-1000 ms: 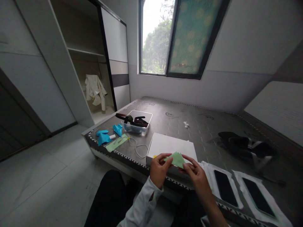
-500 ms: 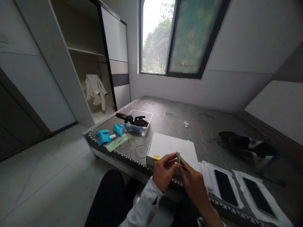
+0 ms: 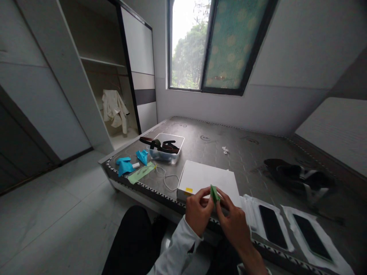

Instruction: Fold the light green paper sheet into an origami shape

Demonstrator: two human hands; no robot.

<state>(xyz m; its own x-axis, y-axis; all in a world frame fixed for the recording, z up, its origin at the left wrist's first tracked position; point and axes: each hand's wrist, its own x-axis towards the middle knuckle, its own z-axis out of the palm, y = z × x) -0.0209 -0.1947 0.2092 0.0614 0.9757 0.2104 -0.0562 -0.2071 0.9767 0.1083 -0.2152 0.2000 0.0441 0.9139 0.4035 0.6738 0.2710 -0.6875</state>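
Observation:
A small folded piece of green paper (image 3: 214, 194) is pinched between both hands, over the near edge of a white box (image 3: 210, 177). My left hand (image 3: 198, 212) grips its left side with thumb and fingers. On the other side, my right hand (image 3: 233, 221) holds it with bent fingers. The box has a yellow label at its front left corner. Further left lie a flat green paper strip (image 3: 141, 173) and pieces of folded blue paper (image 3: 125, 167).
A clear plastic bin (image 3: 164, 156) with dark straps stands at the back left, near a white cable (image 3: 165, 179). Two dark phone-like panels (image 3: 272, 226) on white sheets lie right of the box. A black bag-like item (image 3: 298, 177) sits far right.
The green paper has turned, and more of its face shows between the fingers. Both hands have shifted slightly around it.

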